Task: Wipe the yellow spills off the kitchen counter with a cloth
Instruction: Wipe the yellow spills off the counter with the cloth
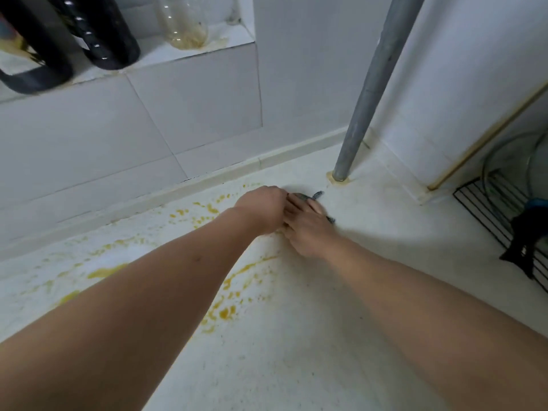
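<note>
Both arms reach far across the white counter (pixel 370 262). A small grey patterned cloth (pixel 316 196) lies near the back edge, mostly covered by my hands. My right hand (pixel 308 226) lies on top of the cloth with fingers spread flat over it. My left hand (pixel 264 209) is curled at the cloth's left edge and seems to hold it, though the fingers are hidden. Yellow spills (pixel 225 310) streak the counter between my arms, with more yellow splashes (pixel 103 271) to the left and further yellow drops (pixel 207 207) near the back edge.
A grey metal pole (pixel 367 93) stands on the counter just behind the cloth. A black wire rack (pixel 486 209) with glass lids sits at the right. Dark bottles (pixel 100 34) and a clear stained bottle (pixel 185 25) stand on a tiled ledge above.
</note>
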Action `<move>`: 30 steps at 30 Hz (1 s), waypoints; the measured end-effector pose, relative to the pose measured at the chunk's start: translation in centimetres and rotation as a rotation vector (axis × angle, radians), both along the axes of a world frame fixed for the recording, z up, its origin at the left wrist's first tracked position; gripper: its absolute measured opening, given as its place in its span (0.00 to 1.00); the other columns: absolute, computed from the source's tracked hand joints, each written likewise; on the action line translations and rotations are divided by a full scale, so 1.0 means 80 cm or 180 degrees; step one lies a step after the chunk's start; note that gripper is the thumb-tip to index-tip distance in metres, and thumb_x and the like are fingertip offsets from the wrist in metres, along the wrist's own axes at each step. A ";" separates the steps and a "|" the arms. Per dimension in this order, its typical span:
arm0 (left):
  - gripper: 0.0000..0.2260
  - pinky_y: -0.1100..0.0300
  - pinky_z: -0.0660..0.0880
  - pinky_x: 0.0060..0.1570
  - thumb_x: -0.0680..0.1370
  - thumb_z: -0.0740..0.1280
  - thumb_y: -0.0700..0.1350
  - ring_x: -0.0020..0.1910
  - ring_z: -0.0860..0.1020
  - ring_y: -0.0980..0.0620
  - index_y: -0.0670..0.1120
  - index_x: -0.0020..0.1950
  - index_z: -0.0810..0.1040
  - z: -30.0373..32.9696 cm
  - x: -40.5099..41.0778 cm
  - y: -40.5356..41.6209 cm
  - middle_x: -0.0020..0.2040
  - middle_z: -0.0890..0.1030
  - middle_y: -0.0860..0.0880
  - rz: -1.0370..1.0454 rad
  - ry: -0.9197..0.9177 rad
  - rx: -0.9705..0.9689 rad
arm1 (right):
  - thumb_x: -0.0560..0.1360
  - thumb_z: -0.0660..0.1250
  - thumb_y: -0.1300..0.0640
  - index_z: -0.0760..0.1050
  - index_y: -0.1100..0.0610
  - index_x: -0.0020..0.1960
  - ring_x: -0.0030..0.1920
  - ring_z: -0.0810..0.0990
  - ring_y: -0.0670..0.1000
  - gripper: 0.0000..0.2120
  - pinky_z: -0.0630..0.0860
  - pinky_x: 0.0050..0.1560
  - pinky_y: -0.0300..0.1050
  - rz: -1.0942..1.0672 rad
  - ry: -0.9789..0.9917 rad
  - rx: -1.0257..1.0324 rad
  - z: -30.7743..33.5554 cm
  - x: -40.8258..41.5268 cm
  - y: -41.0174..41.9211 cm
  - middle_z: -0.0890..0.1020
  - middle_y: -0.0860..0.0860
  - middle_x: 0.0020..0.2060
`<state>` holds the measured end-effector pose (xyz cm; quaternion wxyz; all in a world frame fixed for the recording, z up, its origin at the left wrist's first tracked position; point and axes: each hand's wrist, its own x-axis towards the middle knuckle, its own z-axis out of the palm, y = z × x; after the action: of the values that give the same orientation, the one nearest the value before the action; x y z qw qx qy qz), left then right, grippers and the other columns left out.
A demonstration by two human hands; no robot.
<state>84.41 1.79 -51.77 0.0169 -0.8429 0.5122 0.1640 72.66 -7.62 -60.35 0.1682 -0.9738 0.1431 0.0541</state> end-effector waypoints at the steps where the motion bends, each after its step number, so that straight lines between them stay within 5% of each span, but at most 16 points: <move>1: 0.10 0.54 0.72 0.40 0.77 0.61 0.35 0.45 0.78 0.46 0.44 0.54 0.77 0.002 -0.013 0.008 0.47 0.78 0.48 -0.0016 -0.0041 0.0129 | 0.84 0.48 0.47 0.57 0.41 0.81 0.82 0.49 0.49 0.25 0.46 0.80 0.55 0.0029 -0.0036 -0.0012 0.003 -0.025 0.011 0.55 0.40 0.82; 8: 0.10 0.55 0.72 0.41 0.79 0.62 0.37 0.49 0.78 0.46 0.45 0.58 0.77 0.010 -0.107 0.065 0.52 0.78 0.50 -0.0053 -0.0063 0.0452 | 0.85 0.50 0.50 0.56 0.43 0.82 0.83 0.44 0.47 0.25 0.43 0.80 0.57 0.0016 0.0134 0.0088 0.001 -0.085 0.076 0.54 0.40 0.82; 16: 0.17 0.52 0.75 0.49 0.81 0.59 0.40 0.57 0.80 0.43 0.44 0.68 0.76 -0.001 -0.207 0.167 0.60 0.80 0.43 0.0518 0.0018 0.0659 | 0.83 0.49 0.47 0.41 0.43 0.83 0.82 0.38 0.49 0.31 0.40 0.80 0.59 0.0579 0.0541 -0.0073 0.016 -0.128 0.166 0.40 0.43 0.83; 21: 0.22 0.51 0.78 0.50 0.76 0.60 0.38 0.56 0.80 0.43 0.50 0.69 0.77 0.012 -0.243 0.243 0.58 0.80 0.47 0.0996 0.0197 0.0483 | 0.82 0.53 0.54 0.51 0.43 0.83 0.82 0.45 0.47 0.31 0.41 0.80 0.54 0.1040 0.0236 0.0247 0.011 -0.166 0.219 0.51 0.41 0.83; 24: 0.11 0.55 0.73 0.42 0.77 0.60 0.39 0.46 0.78 0.45 0.46 0.56 0.77 0.025 -0.259 0.284 0.46 0.76 0.48 0.1375 0.0074 0.0837 | 0.80 0.59 0.62 0.65 0.45 0.80 0.81 0.55 0.48 0.30 0.46 0.80 0.51 0.1314 -0.0162 0.0529 0.004 -0.199 0.212 0.62 0.42 0.80; 26: 0.03 0.57 0.71 0.37 0.78 0.62 0.43 0.40 0.77 0.47 0.46 0.46 0.75 0.021 -0.260 0.312 0.41 0.75 0.49 0.1749 0.0076 0.1102 | 0.81 0.57 0.63 0.66 0.46 0.79 0.81 0.55 0.47 0.28 0.46 0.79 0.48 0.1135 -0.0211 0.0537 0.001 -0.214 0.194 0.62 0.42 0.80; 28: 0.08 0.56 0.73 0.39 0.78 0.67 0.50 0.43 0.78 0.47 0.46 0.50 0.77 0.013 -0.257 0.341 0.44 0.77 0.49 0.2099 0.0223 0.1248 | 0.84 0.56 0.60 0.63 0.46 0.81 0.82 0.55 0.47 0.26 0.48 0.79 0.49 0.0734 -0.0268 0.0364 -0.001 -0.217 0.171 0.60 0.42 0.81; 30: 0.24 0.48 0.78 0.53 0.75 0.71 0.60 0.56 0.78 0.42 0.45 0.63 0.76 0.004 -0.249 0.369 0.58 0.78 0.45 0.2496 0.0313 0.1365 | 0.85 0.54 0.57 0.60 0.47 0.82 0.82 0.54 0.48 0.25 0.50 0.80 0.52 0.0372 -0.0273 0.0184 -0.001 -0.209 0.153 0.58 0.43 0.82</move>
<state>64.51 31.32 -51.41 0.1034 -0.9420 0.1087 0.3003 55.90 4.60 -60.46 0.1988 -0.9767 0.0771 0.0262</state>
